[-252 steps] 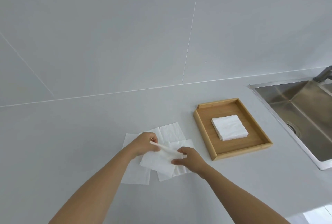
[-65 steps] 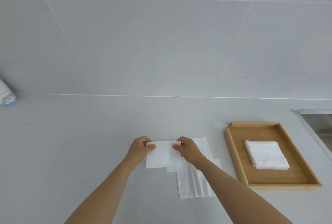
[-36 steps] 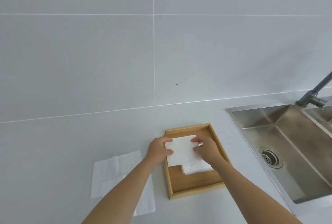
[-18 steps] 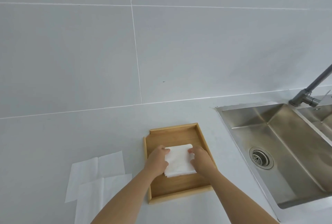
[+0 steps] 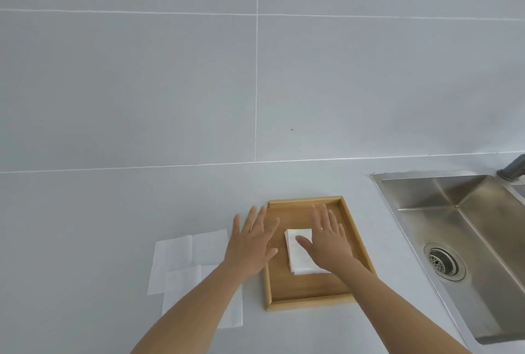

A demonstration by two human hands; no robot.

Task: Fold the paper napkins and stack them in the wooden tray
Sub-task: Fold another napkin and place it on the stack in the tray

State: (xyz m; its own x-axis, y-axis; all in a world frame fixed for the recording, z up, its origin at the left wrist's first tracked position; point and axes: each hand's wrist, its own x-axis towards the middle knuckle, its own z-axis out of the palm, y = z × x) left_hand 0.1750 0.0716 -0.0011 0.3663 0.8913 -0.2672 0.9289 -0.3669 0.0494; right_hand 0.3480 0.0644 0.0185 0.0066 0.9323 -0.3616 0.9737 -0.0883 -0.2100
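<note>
A wooden tray (image 5: 309, 292) lies on the grey counter. Inside it sits a stack of folded white napkins (image 5: 298, 254). My right hand (image 5: 326, 240) is spread flat over the right part of the stack, fingers apart, holding nothing. My left hand (image 5: 251, 243) hovers open over the tray's left rim, off the stack. Two unfolded white napkins (image 5: 181, 257) lie overlapping on the counter to the left of the tray, partly hidden by my left forearm.
A steel sink (image 5: 460, 237) with a round drain (image 5: 443, 261) is set into the counter right of the tray. A grey tap base (image 5: 512, 169) stands at its far right corner. A tiled wall rises behind the counter.
Both hands carried the folded napkin to the tray, set it on the stack and let go. They now spread open, the left hand moving off to the left.
</note>
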